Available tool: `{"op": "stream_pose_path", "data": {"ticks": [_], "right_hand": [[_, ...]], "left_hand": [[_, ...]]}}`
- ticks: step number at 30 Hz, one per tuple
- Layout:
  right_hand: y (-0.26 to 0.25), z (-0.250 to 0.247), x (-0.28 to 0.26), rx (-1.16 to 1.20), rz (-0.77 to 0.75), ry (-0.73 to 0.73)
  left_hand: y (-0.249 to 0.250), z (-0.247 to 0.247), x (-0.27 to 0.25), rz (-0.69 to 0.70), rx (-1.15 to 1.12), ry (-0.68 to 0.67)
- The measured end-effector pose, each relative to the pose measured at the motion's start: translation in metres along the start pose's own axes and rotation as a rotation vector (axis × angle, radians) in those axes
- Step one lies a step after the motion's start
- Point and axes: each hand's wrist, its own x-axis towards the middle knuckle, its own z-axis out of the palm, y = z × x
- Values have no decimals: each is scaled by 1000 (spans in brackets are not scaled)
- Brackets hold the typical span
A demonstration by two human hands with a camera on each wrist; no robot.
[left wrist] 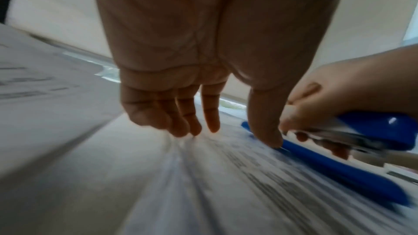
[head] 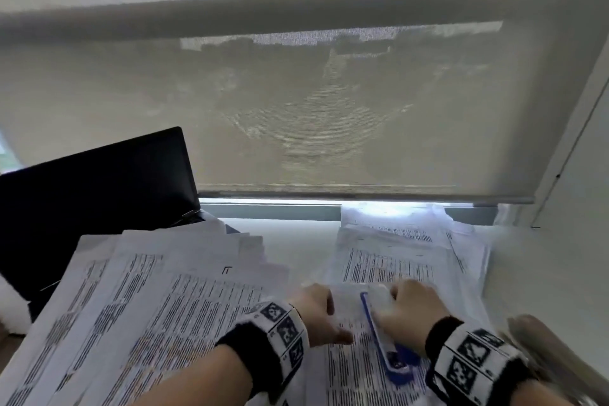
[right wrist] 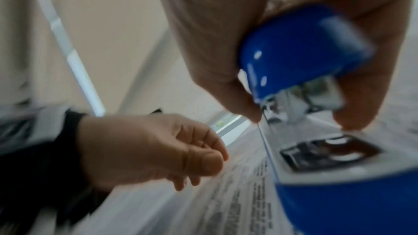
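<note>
Stapler (head: 382,336) rests on printed papers (head: 359,372) beneath a window blind (head: 329,109).

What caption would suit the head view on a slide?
Right hand grips a blue plastic stapler swung open on printed white paper sheets; left hand rests on them.

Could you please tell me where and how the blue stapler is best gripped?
Grip the stapler by its upper arm from above, thumb one side, fingers the other, as the right hand does: its base lies flat on the printed sheets, leaving top and sides free.
</note>
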Motion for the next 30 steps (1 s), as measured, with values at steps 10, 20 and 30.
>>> {"op": "stream_pose_path", "data": {"ticks": [10, 20, 30], "right_hand": [[-3, -9, -13, 136, -8, -73], [17, -15, -8, -692, -581, -80], [47, -30, 32, 343, -96, 96]], "left_hand": [[18, 23, -15, 68, -63, 0], [18, 29, -6, -7, -106, 13], [18, 29, -6, -40, -115, -40]]}}
